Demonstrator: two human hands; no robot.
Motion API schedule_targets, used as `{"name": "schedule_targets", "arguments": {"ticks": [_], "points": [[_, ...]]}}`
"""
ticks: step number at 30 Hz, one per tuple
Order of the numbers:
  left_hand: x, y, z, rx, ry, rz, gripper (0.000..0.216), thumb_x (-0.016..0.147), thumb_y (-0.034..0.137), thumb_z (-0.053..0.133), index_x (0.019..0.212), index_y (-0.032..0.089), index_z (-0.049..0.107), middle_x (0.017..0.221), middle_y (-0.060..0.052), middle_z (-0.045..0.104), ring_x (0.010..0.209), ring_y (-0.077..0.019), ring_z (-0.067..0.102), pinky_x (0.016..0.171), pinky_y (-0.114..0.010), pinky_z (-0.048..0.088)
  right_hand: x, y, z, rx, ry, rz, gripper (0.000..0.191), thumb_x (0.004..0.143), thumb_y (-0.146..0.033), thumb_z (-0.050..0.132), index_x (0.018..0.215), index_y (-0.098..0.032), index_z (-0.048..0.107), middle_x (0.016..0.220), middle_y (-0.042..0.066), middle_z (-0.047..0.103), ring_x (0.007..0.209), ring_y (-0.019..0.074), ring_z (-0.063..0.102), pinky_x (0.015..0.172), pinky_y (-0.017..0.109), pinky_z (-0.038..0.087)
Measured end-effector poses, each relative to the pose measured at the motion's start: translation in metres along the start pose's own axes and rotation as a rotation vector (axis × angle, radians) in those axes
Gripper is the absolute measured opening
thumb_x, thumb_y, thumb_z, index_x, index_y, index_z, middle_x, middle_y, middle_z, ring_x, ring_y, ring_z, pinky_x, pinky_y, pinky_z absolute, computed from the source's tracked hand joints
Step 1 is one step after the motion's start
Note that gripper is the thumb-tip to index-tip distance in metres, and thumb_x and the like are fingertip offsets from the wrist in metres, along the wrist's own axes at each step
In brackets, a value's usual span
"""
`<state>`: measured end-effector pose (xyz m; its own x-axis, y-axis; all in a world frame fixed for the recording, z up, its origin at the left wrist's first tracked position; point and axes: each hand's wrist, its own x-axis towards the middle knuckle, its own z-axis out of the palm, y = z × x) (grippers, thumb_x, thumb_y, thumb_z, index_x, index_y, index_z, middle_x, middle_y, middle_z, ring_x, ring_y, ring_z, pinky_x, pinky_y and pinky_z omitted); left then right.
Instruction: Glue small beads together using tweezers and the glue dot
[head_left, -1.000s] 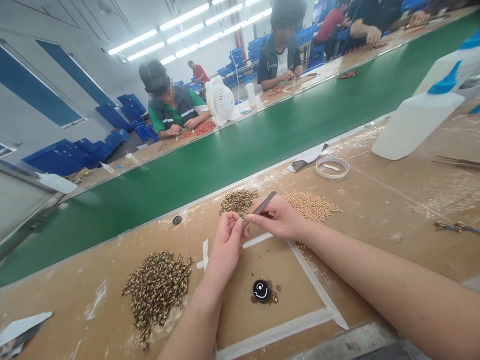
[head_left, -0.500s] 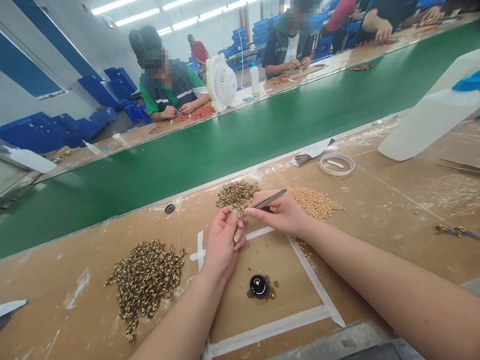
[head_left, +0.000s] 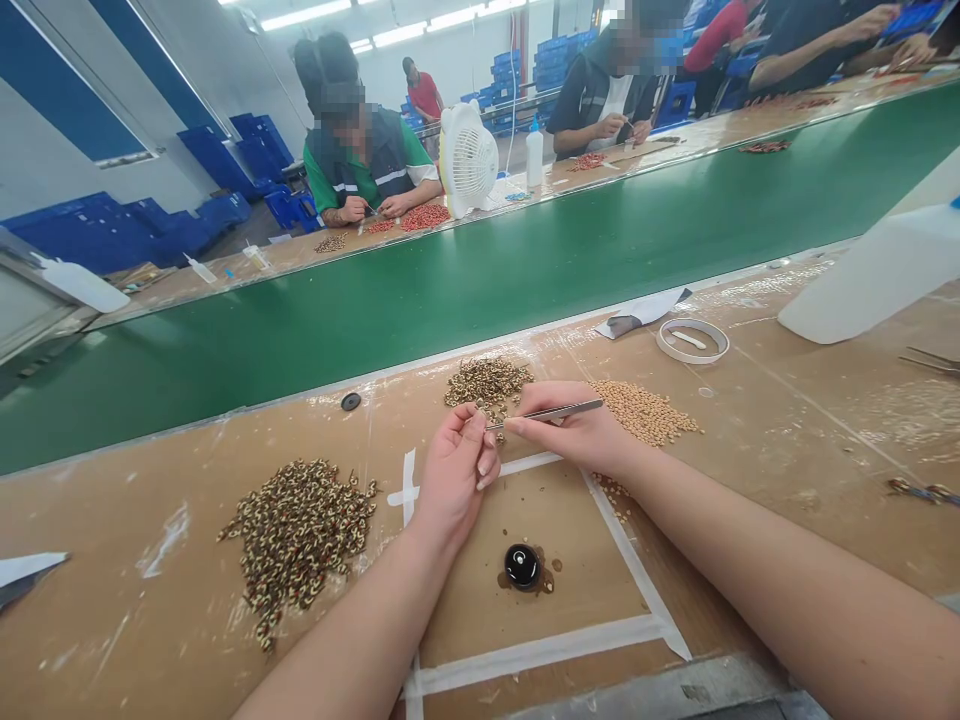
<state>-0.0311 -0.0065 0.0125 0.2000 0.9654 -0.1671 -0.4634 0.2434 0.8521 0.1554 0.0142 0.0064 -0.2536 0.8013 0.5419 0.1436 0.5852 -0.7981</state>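
My right hand [head_left: 574, 428] is closed round a pair of metal tweezers [head_left: 561, 411], whose tips point left toward my other hand. The fingers of my left hand [head_left: 459, 465] are pinched together at those tips; whatever small piece they hold is too small to make out. Just beyond my hands lies a pile of small dark-and-cream pieces [head_left: 487, 380], with a heap of pale tan beads [head_left: 649, 412] to its right. A larger pile of dark-and-cream pieces [head_left: 304, 530] spreads left of my left forearm. Below my hands stands a small round pot of dark liquid [head_left: 522, 567], with spots around it.
White tape [head_left: 551, 655] frames the work area. A tape roll [head_left: 692, 341], a white jug [head_left: 862, 280] and a black disc [head_left: 350, 401] lie around it. Beyond runs a green conveyor belt [head_left: 450, 290]; co-workers sit across it near a white fan [head_left: 469, 160].
The tweezers in my right hand now lie flatter, their rear end tipped down to the right. My hands remain close together. The whole view has shifted slightly.
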Motion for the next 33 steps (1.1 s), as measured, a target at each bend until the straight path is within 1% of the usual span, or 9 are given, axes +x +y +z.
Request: {"name": "schedule_targets", "arguments": {"ticks": [6,11,14,17,20,22,24,28,33], "points": [[0.001,-0.002,-0.002,0.019,-0.020,0.007,0.048,0.083,0.044,0.093,0.103,0.021,0.056,0.072,0.008,0.059,0.045,-0.0021,0.042,0.040,-0.014,0.030,-0.001,0.002,0.001,0.006,0.020,-0.019,0.025,0.096,-0.030,0.078,0.074,-0.019,0.074,0.064,-0.003,0.061,0.061,0.0112,0.051,0.059,0.028,0.038],[0.002,-0.003,-0.004,0.104,-0.003,0.027,0.041,0.089,0.048,0.085,0.101,0.022,0.055,0.080,0.006,0.063,0.047,-0.0041,0.046,0.040,-0.017,0.029,-0.002,0.000,-0.003,0.161,0.030,0.073,0.026,0.095,-0.030,0.079,0.073,-0.019,0.073,0.065,-0.004,0.057,0.060,0.0100,0.047,0.056,0.028,0.034],[0.004,-0.001,-0.010,0.306,0.025,0.131,0.030,0.097,0.047,0.074,0.101,0.023,0.057,0.083,0.004,0.065,0.048,-0.0054,0.045,0.043,-0.021,0.030,-0.003,-0.001,-0.008,0.295,-0.162,0.159,0.027,0.092,-0.032,0.083,0.072,-0.018,0.074,0.064,-0.004,0.057,0.060,0.0101,0.046,0.056,0.028,0.034],[0.004,0.002,-0.017,0.783,-0.018,0.268,0.018,0.102,0.040,0.068,0.103,0.022,0.066,0.087,0.000,0.071,0.064,-0.0110,0.059,0.060,-0.026,0.043,-0.005,-0.002,-0.011,0.332,-0.500,0.244,0.025,0.089,-0.036,0.086,0.074,-0.017,0.078,0.065,-0.003,0.060,0.061,0.0113,0.049,0.057,0.028,0.037],[0.001,0.003,-0.020,1.279,-0.145,0.306,0.009,0.102,0.030,0.065,0.101,0.024,0.072,0.097,-0.001,0.077,0.082,-0.0174,0.067,0.071,-0.031,0.043,-0.010,-0.001,-0.010,0.297,-0.718,0.289,0.028,0.091,-0.039,0.085,0.076,-0.016,0.079,0.064,-0.002,0.059,0.063,0.0122,0.049,0.060,0.029,0.040],[-0.001,0.002,-0.019,1.501,-0.219,0.327,0.012,0.103,0.028,0.064,0.101,0.024,0.075,0.104,-0.001,0.079,0.090,-0.0206,0.069,0.070,-0.032,0.039,-0.012,-0.001,-0.009,0.272,-0.775,0.301,0.030,0.092,-0.041,0.084,0.076,-0.016,0.080,0.063,-0.002,0.058,0.064,0.0128,0.049,0.062,0.029,0.041],[-0.003,0.000,-0.017,1.622,-0.252,0.352,0.015,0.105,0.030,0.062,0.103,0.025,0.076,0.110,-0.001,0.078,0.092,-0.0222,0.069,0.068,-0.033,0.036,-0.014,-0.002,-0.008,0.250,-0.797,0.318,0.030,0.092,-0.041,0.083,0.077,-0.015,0.080,0.065,-0.001,0.060,0.065,0.0132,0.050,0.062,0.029,0.041],[-0.003,-0.002,-0.014,1.690,-0.255,0.365,0.019,0.106,0.034,0.061,0.104,0.025,0.077,0.109,-0.002,0.077,0.089,-0.0222,0.069,0.065,-0.034,0.033,-0.014,-0.005,-0.008,0.242,-0.829,0.347,0.027,0.092,-0.040,0.083,0.081,-0.014,0.082,0.069,0.001,0.065,0.066,0.0138,0.053,0.061,0.029,0.042],[-0.004,-0.001,-0.012,1.727,-0.259,0.356,0.018,0.106,0.031,0.061,0.105,0.024,0.077,0.108,-0.003,0.077,0.086,-0.0217,0.068,0.062,-0.034,0.030,-0.014,-0.008,-0.006,0.240,-0.837,0.360,0.025,0.093,-0.037,0.082,0.082,-0.014,0.081,0.071,0.002,0.067,0.067,0.0147,0.056,0.061,0.029,0.043]]}}
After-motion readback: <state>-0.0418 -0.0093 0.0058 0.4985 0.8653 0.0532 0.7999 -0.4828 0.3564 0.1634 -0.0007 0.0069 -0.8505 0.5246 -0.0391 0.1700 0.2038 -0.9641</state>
